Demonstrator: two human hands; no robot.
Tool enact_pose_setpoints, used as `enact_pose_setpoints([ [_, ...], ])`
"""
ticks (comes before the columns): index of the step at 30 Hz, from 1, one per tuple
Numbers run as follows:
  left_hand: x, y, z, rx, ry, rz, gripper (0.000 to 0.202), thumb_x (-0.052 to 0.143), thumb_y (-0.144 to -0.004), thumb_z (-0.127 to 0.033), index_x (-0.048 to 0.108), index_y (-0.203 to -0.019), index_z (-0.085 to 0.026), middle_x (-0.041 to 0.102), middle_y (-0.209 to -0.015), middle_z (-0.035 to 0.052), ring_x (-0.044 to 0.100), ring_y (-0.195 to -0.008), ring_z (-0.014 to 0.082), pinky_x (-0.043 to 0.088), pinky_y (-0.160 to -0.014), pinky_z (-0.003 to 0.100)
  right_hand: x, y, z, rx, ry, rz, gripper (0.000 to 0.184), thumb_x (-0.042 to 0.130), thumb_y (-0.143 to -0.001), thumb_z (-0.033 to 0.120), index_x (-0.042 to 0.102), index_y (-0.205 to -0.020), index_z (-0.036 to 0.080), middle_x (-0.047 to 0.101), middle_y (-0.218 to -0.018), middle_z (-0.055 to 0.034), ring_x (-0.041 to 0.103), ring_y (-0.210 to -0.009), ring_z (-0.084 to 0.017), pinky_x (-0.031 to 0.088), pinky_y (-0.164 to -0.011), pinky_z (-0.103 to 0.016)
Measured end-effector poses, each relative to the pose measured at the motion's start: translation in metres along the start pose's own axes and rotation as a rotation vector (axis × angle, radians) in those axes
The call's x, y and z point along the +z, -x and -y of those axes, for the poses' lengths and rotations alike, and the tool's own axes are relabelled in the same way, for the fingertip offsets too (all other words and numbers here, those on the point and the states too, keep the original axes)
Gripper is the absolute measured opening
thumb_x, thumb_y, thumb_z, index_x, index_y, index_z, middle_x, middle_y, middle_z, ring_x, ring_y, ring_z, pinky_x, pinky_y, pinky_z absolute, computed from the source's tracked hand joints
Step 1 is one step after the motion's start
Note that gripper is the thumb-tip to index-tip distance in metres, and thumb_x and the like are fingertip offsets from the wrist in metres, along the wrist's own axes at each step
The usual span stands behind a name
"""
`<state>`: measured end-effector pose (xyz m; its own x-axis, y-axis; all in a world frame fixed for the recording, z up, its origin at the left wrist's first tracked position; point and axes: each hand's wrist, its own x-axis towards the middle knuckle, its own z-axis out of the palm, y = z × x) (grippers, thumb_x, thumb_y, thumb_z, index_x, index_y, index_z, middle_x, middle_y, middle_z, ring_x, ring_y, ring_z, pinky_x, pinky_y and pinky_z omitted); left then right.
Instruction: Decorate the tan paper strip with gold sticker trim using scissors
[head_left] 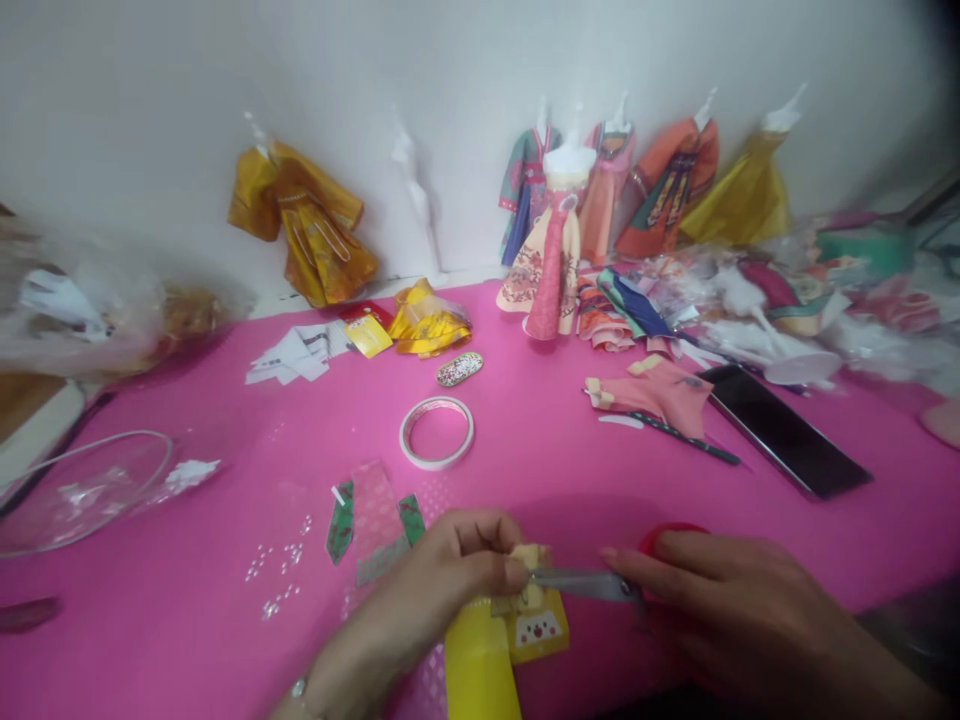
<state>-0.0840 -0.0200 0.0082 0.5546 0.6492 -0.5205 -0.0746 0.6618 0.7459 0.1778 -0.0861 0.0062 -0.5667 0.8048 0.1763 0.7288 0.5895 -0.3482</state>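
Observation:
Red-handled scissors are in my right hand, their blades pointing left. The blade tips meet a small cream piece, cloth or paper, pinched by the fingers of my left hand. Beneath that piece lie a yellow strip and a small yellow packet with a printed animal face. Left of my left hand, pink patterned pieces and green patterned pieces rest on the pink table.
A tape roll and a patterned oval case lie ahead. A phone and pink cloth are at right. Dressed doll figures stand along the wall. Tiny clear gems are scattered at left.

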Motion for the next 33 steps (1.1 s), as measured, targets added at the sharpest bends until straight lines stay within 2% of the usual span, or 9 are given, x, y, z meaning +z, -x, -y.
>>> enact_pose_setpoints([
  [3,0.000,-0.001,0.000,-0.004,0.004,0.007,0.014,0.075,-0.065,-0.024,0.063,-0.069,-0.016,0.064,-0.064,-0.0001,0.051,-0.057,0.0110,0.035,-0.056,0.024,0.005,0.001,-0.003,0.020,-0.036,0.034,0.051,0.048,-0.090,0.008,0.051,-0.135,0.030,0.057,-0.074,0.0011,0.058,-0.057,-0.016,0.039,-0.048,-0.029],
  [6,0.000,0.000,0.000,0.004,0.010,0.000,0.016,0.077,-0.064,-0.025,0.064,-0.069,-0.016,0.064,-0.065,-0.0003,0.052,-0.058,0.0110,0.036,-0.057,0.024,0.005,0.002,-0.003,0.029,-0.033,0.012,0.055,0.048,-0.087,0.004,0.052,-0.135,0.031,0.057,-0.074,0.0007,0.057,-0.057,-0.016,0.039,-0.049,-0.029],
  [10,0.001,0.002,-0.002,0.044,-0.034,-0.036,0.019,0.078,-0.066,-0.029,0.064,-0.070,-0.016,0.065,-0.068,-0.0002,0.053,-0.062,0.0119,0.036,-0.061,0.025,0.001,0.003,-0.003,0.002,0.012,-0.074,0.049,0.049,-0.089,0.010,0.053,-0.135,0.027,0.058,-0.073,0.0012,0.058,-0.057,-0.014,0.039,-0.049,-0.026],
  [13,0.003,0.002,-0.007,0.098,-0.130,-0.021,0.026,0.079,-0.068,-0.035,0.062,-0.065,-0.017,0.058,-0.060,-0.0031,0.046,-0.056,0.0100,0.033,-0.058,0.024,-0.002,0.003,-0.003,-0.010,0.047,-0.134,0.047,0.048,-0.089,0.012,0.053,-0.135,0.024,0.058,-0.073,0.0016,0.058,-0.057,-0.012,0.038,-0.049,-0.024],
  [16,0.005,0.003,-0.011,0.136,-0.181,-0.017,0.027,0.080,-0.069,-0.035,0.061,-0.064,-0.017,0.054,-0.059,-0.0050,0.042,-0.054,0.0087,0.030,-0.055,0.023,-0.003,0.004,0.000,-0.007,0.085,-0.133,0.046,0.048,-0.089,0.014,0.053,-0.134,0.024,0.056,-0.071,0.0029,0.054,-0.053,-0.012,0.034,-0.048,-0.025],
  [22,0.003,0.002,-0.008,0.208,-0.217,-0.030,0.026,0.080,-0.073,-0.034,0.063,-0.065,-0.016,0.058,-0.060,-0.0045,0.047,-0.055,0.0083,0.031,-0.053,0.021,0.001,0.007,0.005,0.017,0.131,-0.107,0.047,0.043,-0.091,0.012,0.051,-0.135,0.025,0.057,-0.072,0.0035,0.055,-0.051,-0.011,0.034,-0.046,-0.027],
  [27,0.002,0.000,-0.007,0.174,-0.211,-0.070,0.025,0.083,-0.069,-0.036,0.067,-0.066,-0.017,0.066,-0.063,-0.0022,0.055,-0.057,0.0096,0.036,-0.054,0.021,0.003,0.008,0.005,0.002,0.205,-0.110,0.039,0.042,-0.094,0.018,0.052,-0.131,0.024,0.057,-0.070,0.0043,0.054,-0.047,-0.011,0.033,-0.043,-0.028],
  [33,0.002,-0.002,-0.005,0.162,-0.144,-0.075,0.027,0.088,-0.065,-0.038,0.071,-0.066,-0.017,0.073,-0.064,-0.0005,0.060,-0.058,0.0095,0.040,-0.055,0.020,0.003,0.007,0.008,0.019,0.236,-0.146,0.042,0.042,-0.091,0.017,0.054,-0.130,0.026,0.056,-0.065,0.0059,0.052,-0.042,-0.010,0.031,-0.039,-0.026],
])
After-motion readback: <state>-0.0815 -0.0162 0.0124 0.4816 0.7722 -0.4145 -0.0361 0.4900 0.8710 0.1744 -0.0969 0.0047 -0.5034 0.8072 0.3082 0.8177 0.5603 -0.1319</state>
